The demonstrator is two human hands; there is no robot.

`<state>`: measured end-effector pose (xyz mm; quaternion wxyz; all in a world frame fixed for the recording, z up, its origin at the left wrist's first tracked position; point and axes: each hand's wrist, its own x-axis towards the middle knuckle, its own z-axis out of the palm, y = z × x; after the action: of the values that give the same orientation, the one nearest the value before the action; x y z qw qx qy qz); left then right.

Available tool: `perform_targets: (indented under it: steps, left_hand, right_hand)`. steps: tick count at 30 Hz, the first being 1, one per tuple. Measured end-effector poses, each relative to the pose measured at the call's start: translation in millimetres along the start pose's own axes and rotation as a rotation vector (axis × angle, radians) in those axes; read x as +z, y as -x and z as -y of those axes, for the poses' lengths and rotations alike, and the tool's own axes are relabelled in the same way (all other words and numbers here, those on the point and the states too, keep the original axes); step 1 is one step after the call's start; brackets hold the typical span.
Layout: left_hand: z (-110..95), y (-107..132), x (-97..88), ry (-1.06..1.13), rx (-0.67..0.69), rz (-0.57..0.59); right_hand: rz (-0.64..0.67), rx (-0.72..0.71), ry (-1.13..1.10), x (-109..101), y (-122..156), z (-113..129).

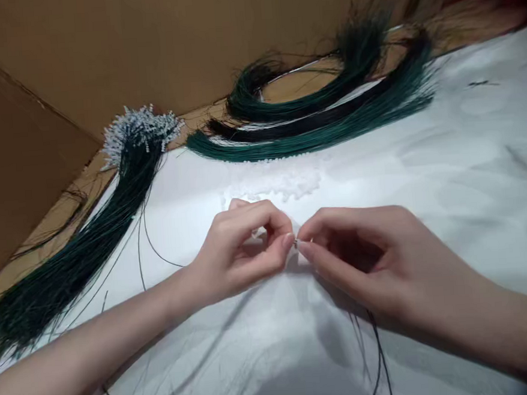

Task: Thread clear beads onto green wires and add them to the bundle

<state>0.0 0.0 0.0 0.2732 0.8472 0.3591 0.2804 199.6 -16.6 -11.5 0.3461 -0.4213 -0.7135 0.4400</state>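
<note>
Our desk under a white cloth
On it we see curved green wire bundles, a white-tipped bundle and tiny white beads.

Head view, close, forward and down

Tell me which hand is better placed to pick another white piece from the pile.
Probably the left hand: the pile of white pieces lies just beyond its knuckles, while the right hand pinches the thin dark wire trailing under its wrist.
</note>
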Motion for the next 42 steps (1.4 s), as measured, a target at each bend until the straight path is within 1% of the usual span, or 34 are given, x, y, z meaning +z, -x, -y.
perform_targets:
  steps: [4,6,7,9,12,13,14,17,19,23,27,29,33,36,38,42]
  left_hand:
    - [-2.4,-1.0,8.0,-0.126,0.065,-0.059]
    - [-3.4,0.0,10.7,-0.179,0.117,-0.123]
    - [-3.8,0.6,11.2,-0.170,0.124,-0.146]
    - [-4.3,1.1,10.2,-0.047,0.061,-0.142]
    - [-3.8,-0.6,5.5,0.230,-0.143,-0.059]
    - [-3.5,-1.7,4.1,0.285,-0.184,-0.028]
    - [-3.3,-3.0,3.0,0.305,-0.195,0.003]
    - [-3.1,-6.2,2.9,0.238,-0.122,0.107]
    - [-3.6,-7.1,5.1,0.176,-0.070,0.133]
    - [-5.9,-6.5,10.6,0.139,-0.016,0.113]
    - [-9.3,-5.3,12.2,0.024,-0.004,0.151]
    - [-10.1,-5.0,12.0,-0.010,-0.004,0.140]
    - [-8.9,-4.8,12.0,0.001,-0.015,0.068]
    - [-7.4,-4.6,12.0,0.021,-0.012,0.044]
    - [-6.7,-4.4,11.7,0.043,-0.002,0.043]
    - [-5.8,-4.5,10.6,0.031,0.013,0.073]
  right_hand:
    - [0.005,-0.008,-0.009,-1.8,4.0,-0.3]
    - [0.000,-0.014,-0.008,-1.9,5.2,-0.6]
    - [-0.005,-0.014,-0.013,-1.8,5.7,-0.6]
    - [-0.017,-0.021,-0.043,-1.6,6.6,-0.4]
    - [-0.025,-0.036,-0.128,-1.3,7.3,0.8]
    - [-0.022,-0.038,-0.153,-1.2,7.4,1.4]
    - [-0.020,-0.040,-0.177,-1.1,7.4,1.9]
    - [-0.025,-0.038,-0.225,-0.7,7.3,3.2]
    - [-0.038,-0.022,-0.239,-0.3,7.2,3.7]
    - [-0.047,-0.009,-0.248,0.5,7.5,4.7]
    - [-0.055,-0.022,-0.222,1.7,7.3,6.0]
    - [-0.062,-0.019,-0.212,2.1,6.9,6.3]
    - [-0.073,0.008,-0.252,2.3,6.3,4.2]
    - [-0.097,0.027,-0.322,2.7,6.3,1.3]
    - [-0.102,0.049,-0.364,2.9,6.5,0.5]
    - [-0.049,0.110,-0.420,2.4,6.2,2.2]
